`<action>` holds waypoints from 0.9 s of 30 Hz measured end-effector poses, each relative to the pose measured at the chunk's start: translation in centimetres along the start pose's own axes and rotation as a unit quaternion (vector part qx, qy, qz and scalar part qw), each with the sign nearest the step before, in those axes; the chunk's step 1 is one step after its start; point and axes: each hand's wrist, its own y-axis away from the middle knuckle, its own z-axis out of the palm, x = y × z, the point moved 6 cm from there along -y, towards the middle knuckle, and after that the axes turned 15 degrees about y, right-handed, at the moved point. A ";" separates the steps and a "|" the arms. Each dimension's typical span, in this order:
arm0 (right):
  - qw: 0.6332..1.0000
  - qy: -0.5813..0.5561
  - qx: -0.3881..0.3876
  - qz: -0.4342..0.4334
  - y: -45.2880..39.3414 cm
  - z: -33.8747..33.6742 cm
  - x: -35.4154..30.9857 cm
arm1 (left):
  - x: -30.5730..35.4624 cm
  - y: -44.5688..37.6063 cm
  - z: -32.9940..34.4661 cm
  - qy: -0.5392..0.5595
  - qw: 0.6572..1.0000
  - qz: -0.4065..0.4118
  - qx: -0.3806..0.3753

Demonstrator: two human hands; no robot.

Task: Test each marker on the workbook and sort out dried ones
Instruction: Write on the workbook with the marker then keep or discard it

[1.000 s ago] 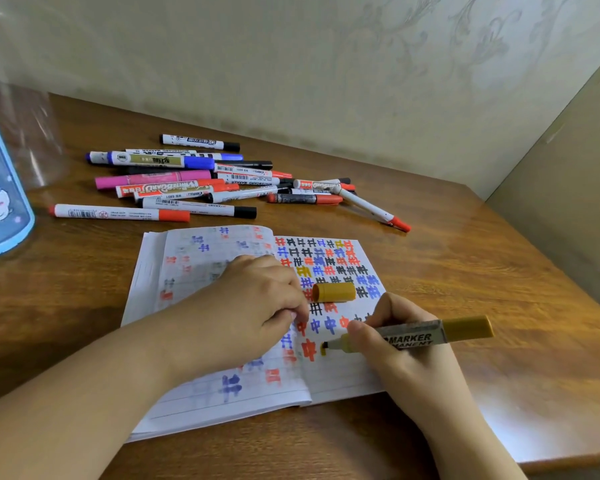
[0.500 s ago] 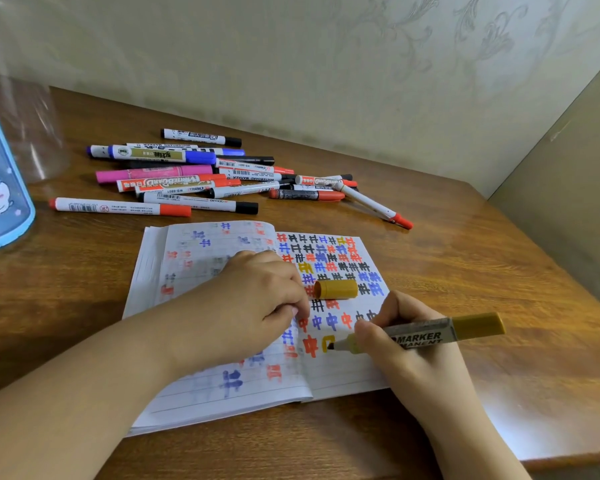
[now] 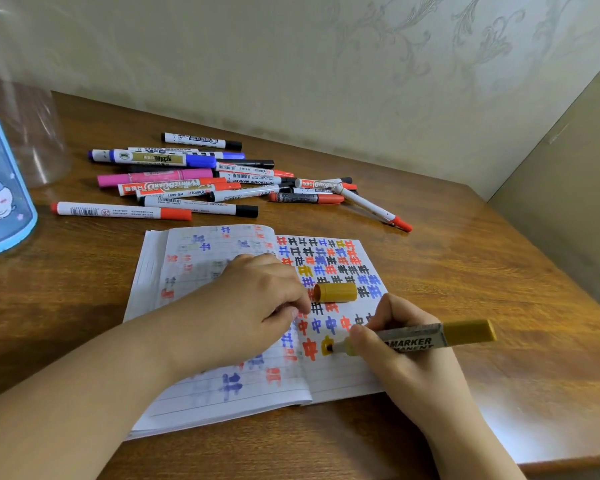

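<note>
So, wooden desk point(image 3: 465, 289) against a pale patterned wall point(image 3: 326, 64). Right hand point(image 3: 406, 348) grips the yellow marker point(image 3: 426, 339), tip on the open workbook point(image 3: 340, 379); left hand point(image 3: 257, 306) lies loosely curled on the page.

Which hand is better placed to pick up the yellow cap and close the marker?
Left hand: its fingertips lie beside the yellow cap, while the right hand grips the yellow marker.
</note>
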 end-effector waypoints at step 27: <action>0.962 -0.246 0.039 0.114 -4.2 -1.8 -4.1 | 0.0 -0.8 -5.3 0.111 0.979 -0.153 0.074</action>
